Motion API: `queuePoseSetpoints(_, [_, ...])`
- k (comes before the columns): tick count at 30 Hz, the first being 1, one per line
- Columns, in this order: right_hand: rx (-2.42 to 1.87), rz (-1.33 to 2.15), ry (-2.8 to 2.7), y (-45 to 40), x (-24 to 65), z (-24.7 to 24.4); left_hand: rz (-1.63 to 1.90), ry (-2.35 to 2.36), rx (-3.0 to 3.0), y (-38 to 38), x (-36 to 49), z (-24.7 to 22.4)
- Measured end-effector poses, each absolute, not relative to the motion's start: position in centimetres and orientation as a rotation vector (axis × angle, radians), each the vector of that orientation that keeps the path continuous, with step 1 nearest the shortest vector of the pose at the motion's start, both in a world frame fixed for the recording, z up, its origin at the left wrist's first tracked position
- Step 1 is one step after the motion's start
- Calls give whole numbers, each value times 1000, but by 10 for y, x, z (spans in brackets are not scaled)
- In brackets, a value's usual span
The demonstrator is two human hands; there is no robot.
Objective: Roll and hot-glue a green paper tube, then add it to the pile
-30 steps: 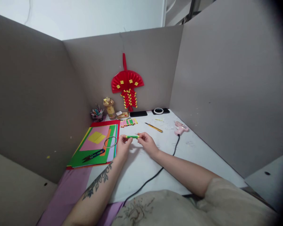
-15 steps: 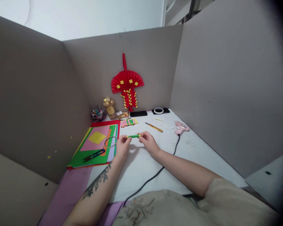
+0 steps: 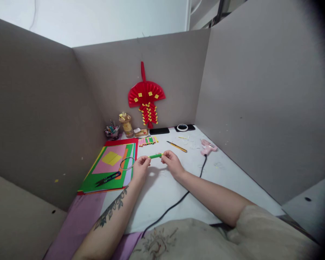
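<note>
A small green paper roll (image 3: pixel 155 156) with yellow ends is held level above the white table. My left hand (image 3: pixel 141 167) pinches its left end, and my right hand (image 3: pixel 172 162) pinches the right end. Beyond them lies a row of pink, green and yellow rolls (image 3: pixel 148 141). A yellow utility knife (image 3: pixel 177 146) rests behind my right hand. On the left, thread snips (image 3: pixel 108 178) and a clear ring (image 3: pixel 127 163) lie on stacked coloured paper (image 3: pixel 90 183).
A pink glue gun (image 3: pixel 208 147) with a black cord (image 3: pixel 176 204) stands at the right. Along the back are a pen holder (image 3: pixel 112 132), a bottle (image 3: pixel 127 126) and a black phone (image 3: pixel 159 131). A red fan ornament (image 3: pixel 146 94) hangs on the grey partition.
Both hands have shifted slightly to the right with the green roll. More of the roll now shows between the fingers.
</note>
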State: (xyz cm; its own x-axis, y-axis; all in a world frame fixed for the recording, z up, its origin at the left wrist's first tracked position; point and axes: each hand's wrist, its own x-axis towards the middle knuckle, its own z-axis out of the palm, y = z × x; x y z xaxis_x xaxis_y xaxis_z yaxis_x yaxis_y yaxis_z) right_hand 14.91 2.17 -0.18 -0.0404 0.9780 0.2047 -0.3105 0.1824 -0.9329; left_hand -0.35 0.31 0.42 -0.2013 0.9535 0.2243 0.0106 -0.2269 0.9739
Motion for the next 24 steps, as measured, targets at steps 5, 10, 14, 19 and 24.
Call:
queuePoseSetpoints(5, [-797,1259,-1094,22,150,-3,1540,1196,1267,3,-4,3])
queuePoseSetpoints(10, [-788,1262,-1092,23,150,-3,1539,1166,1258,4,-6,2])
queuePoseSetpoints(14, [-783,1271,-1097,23,150,-4,1535,1162,1219,5,-6,3])
queuePoseSetpoints(19, [-744,1266,-1086,23,150,-5,1534,1156,1171,6,-6,4])
queuePoseSetpoints(24, [-716,1249,-1020,25,150,-6,1516,1148,1128,7,-6,3])
